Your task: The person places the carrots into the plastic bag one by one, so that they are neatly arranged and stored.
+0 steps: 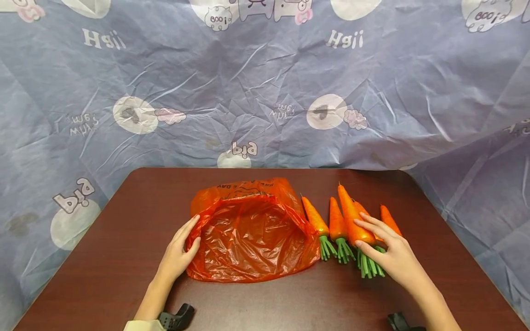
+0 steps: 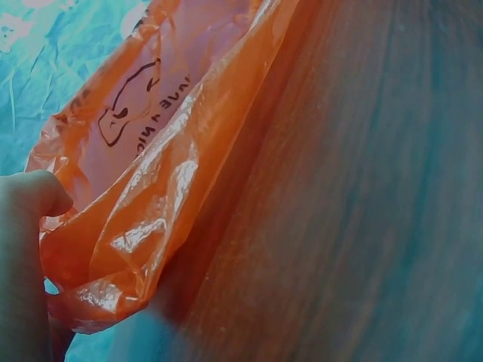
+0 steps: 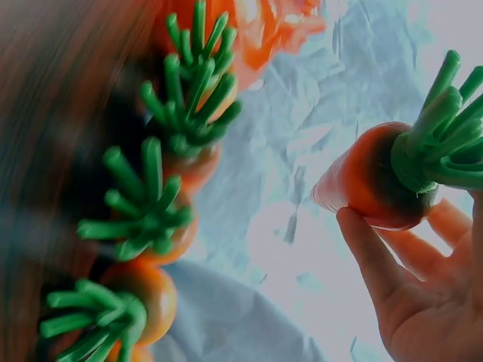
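Observation:
A red-orange plastic bag (image 1: 252,243) lies on the table, its wide mouth facing me. My left hand (image 1: 177,257) holds the bag's left rim; in the left wrist view the thumb (image 2: 49,194) hooks over the edge, the other fingers mostly hidden. My right hand (image 1: 393,255) grips a carrot (image 1: 352,220) with short green stems. The right wrist view shows this carrot (image 3: 370,177) lifted above the others, thumb and fingers around its thick end. Several more carrots (image 1: 314,216) lie right of the bag, tips pointing away; one is partly behind the held carrot.
The dark brown table (image 1: 103,243) has its far edge against a wrinkled blue-grey printed cloth (image 1: 256,82). The rightmost carrot (image 1: 389,218) lies partly behind my right hand. Black straps sit at both wrists, the left one (image 1: 178,317) beside a pale sleeve.

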`<state>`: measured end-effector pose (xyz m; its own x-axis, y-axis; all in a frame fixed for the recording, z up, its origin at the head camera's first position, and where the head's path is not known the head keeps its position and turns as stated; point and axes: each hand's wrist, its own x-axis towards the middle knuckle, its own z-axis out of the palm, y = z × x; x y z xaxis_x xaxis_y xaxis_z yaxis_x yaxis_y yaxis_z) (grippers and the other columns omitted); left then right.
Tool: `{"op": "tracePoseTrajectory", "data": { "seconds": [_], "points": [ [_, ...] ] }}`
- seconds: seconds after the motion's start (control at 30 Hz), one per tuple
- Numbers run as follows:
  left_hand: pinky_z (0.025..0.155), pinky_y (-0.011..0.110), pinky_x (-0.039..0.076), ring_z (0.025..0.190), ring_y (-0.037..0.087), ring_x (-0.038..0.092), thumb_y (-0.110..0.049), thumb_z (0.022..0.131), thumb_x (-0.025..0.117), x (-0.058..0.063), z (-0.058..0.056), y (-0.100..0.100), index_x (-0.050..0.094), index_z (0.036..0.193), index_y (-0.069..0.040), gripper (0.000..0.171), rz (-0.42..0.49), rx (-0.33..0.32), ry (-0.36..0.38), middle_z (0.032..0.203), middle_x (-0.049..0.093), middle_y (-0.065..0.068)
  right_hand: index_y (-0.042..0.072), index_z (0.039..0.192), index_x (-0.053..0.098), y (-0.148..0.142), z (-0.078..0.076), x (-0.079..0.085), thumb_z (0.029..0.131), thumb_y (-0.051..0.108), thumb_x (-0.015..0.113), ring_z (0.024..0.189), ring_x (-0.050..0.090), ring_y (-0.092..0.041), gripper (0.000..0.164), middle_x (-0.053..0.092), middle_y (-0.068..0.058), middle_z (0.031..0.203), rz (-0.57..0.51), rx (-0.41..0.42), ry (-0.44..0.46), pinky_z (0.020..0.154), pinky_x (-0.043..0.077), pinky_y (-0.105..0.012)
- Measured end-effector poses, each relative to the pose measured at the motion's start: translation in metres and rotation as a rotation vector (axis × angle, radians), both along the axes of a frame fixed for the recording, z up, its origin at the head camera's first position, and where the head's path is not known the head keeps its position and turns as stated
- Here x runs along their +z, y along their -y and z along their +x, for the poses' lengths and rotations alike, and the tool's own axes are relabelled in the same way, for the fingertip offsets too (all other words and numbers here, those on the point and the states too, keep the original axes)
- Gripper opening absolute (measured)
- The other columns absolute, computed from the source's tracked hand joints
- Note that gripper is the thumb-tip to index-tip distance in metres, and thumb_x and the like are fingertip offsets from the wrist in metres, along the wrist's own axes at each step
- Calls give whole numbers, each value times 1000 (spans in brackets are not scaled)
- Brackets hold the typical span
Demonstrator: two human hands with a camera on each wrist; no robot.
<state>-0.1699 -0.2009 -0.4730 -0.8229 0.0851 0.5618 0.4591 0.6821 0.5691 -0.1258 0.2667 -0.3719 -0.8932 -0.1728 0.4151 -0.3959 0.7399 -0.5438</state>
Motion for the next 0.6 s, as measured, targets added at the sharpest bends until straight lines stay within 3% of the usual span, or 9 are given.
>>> {"op": "tracePoseTrajectory", "data": {
  "seconds": [0.13, 0.33, 0.6],
  "points": [
    [100, -1, 14, 120, 26, 43, -3, 79, 65, 0, -1, 0, 41, 137, -22, 65, -2, 3, 2, 136, 48, 10, 25, 122, 58, 10, 4, 4, 78, 18, 70, 113, 34, 21, 46, 50, 1, 134, 21, 33, -6, 80, 34, 1],
    [101, 0, 15, 121, 25, 43, -3, 79, 65, -1, -2, 0, 42, 137, -21, 65, 5, -8, -15, 135, 48, 10, 28, 121, 58, 24, 9, 7, 76, 20, 72, 122, 30, 17, 47, 51, 2, 133, 52, 96, -39, 91, 20, 4],
    [101, 0, 15, 121, 28, 43, -3, 80, 64, -1, -1, 1, 41, 138, -22, 66, 2, -2, 3, 136, 47, 10, 29, 119, 60, 42, 12, 10, 74, 19, 74, 119, 39, 11, 48, 53, 7, 130, 51, 181, -69, 92, 24, 1]
  ]
}}
